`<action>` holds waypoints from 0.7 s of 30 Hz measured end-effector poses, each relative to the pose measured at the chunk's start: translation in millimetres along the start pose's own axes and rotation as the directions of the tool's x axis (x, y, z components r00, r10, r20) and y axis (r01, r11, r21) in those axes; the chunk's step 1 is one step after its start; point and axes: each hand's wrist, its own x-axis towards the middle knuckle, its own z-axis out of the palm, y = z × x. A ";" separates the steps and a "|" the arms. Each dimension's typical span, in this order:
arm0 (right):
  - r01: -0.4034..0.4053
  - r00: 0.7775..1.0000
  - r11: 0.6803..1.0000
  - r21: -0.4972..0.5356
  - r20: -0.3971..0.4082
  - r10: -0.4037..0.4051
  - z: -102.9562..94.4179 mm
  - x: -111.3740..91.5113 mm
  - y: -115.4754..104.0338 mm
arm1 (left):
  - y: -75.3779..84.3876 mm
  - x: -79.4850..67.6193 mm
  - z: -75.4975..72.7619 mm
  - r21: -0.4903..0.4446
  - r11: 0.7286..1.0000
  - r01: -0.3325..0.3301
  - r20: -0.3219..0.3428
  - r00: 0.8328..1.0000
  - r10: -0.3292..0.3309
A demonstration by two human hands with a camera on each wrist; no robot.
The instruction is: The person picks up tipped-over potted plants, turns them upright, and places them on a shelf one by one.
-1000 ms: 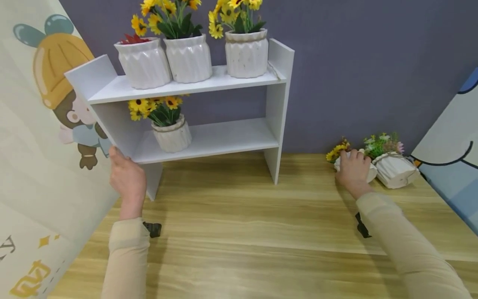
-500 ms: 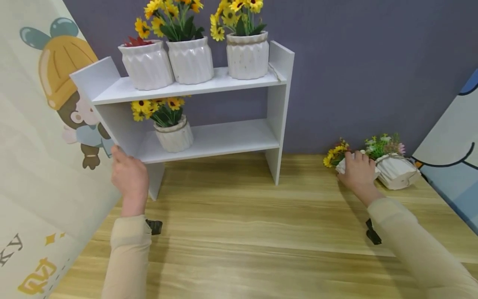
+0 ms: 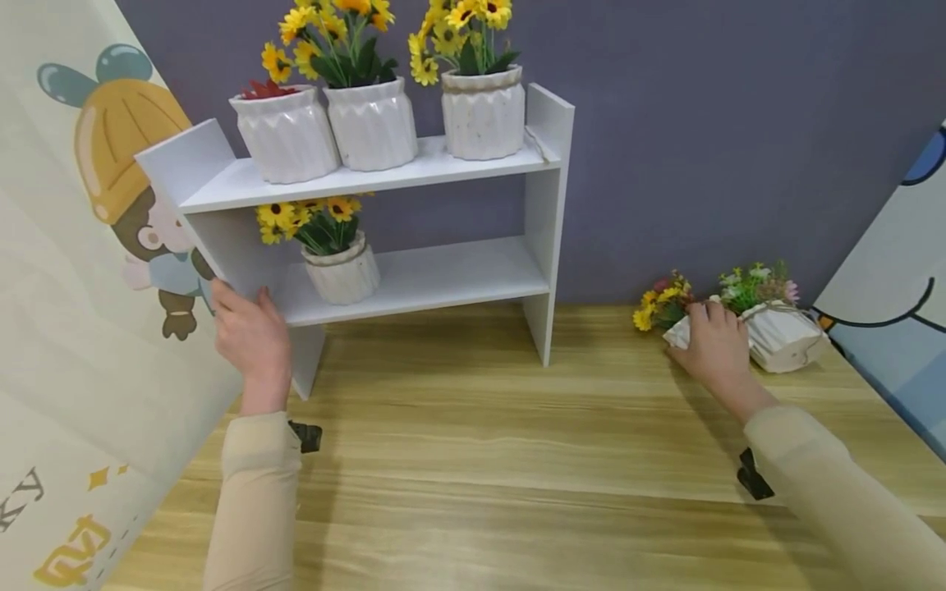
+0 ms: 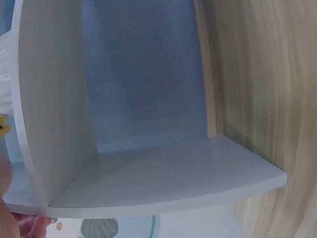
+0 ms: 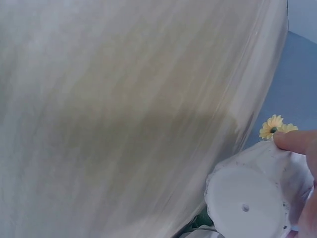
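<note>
My left hand (image 3: 254, 341) holds the left side panel of a white two-tier shelf (image 3: 473, 271), with thumb and fingers on either side of its front edge. In the left wrist view only parts of that hand show at the lower left corner. At the back right, my right hand (image 3: 715, 345) grips a white flowerpot (image 3: 677, 332) lying on its side, its yellow flowers (image 3: 654, 308) toward the left. The right wrist view shows this pot's round base with a small hole (image 5: 245, 198). My hand hides much of the pot in the head view.
Another white pot (image 3: 787, 336) with mixed flowers lies beside it. Three white pots, including the middle pot (image 3: 372, 123), stand on the upper tier. A pot (image 3: 342, 271) of yellow flowers stands on the lower tier. Walls border the wooden table (image 3: 517, 476).
My right hand and the pot in it have shifted, its flowers now slightly farther left. The left thumb has spread away from the fingers at the panel. The head view has shifted slightly.
</note>
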 end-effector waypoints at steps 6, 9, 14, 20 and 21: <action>0.045 0.997 0.999 0.027 -0.066 -0.043 0.8 -6.1 -2.3 | -0.1 6.6 0.4 -0.052 0.997 0.056 -0.016 0.998 -0.056; 0.057 0.994 0.998 0.024 -0.092 -0.055 1.0 -8.2 -4.1 | -0.7 9.2 0.6 -0.094 0.992 0.086 -0.025 0.996 -0.089; 0.058 0.994 0.998 0.030 -0.092 -0.055 0.8 -10.0 -5.3 | -1.8 10.1 0.7 -0.109 0.988 0.112 -0.021 0.993 -0.115; 0.036 0.998 0.997 0.065 -0.055 -0.033 0.6 -8.7 -9.2 | -1.9 10.5 -0.7 -0.096 0.988 0.119 -0.023 0.992 -0.122; 0.035 0.998 0.997 0.066 -0.052 -0.032 0.7 -8.4 -10.0 | -1.8 10.4 -0.9 -0.094 0.988 0.119 -0.024 0.992 -0.122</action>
